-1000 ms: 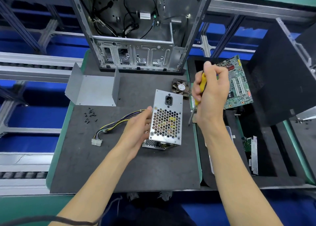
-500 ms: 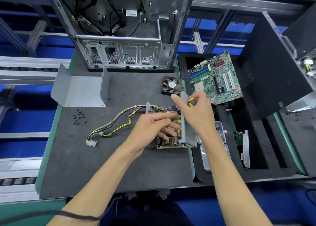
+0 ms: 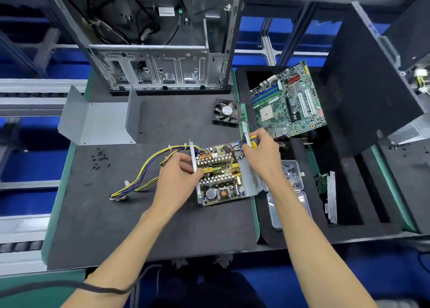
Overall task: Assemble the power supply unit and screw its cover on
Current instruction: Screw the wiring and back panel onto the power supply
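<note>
The power supply unit (image 3: 221, 179) lies open side up on the black mat, its circuit board and heat sinks showing. A bundle of yellow and purple cables (image 3: 144, 179) runs from it to the left. My left hand (image 3: 179, 179) pinches the unit's left wall. My right hand (image 3: 263, 158) grips a yellow-and-black screwdriver (image 3: 253, 141) at the unit's far right corner, against its right wall. The grey U-shaped cover (image 3: 100, 121) lies apart at the far left of the mat. Several black screws (image 3: 100, 158) lie loose in front of the cover.
An open computer case (image 3: 151, 51) stands at the back of the mat. A small fan (image 3: 226, 113) sits behind the unit. A motherboard (image 3: 288, 100) and clear plastic screw boxes (image 3: 290, 191) lie in the black foam tray on the right. A dark panel (image 3: 367, 75) leans at far right.
The unit went from standing on end to lying flat with its open side up. My right hand came down with the screwdriver to its far right corner. My left hand shifted to the left wall.
</note>
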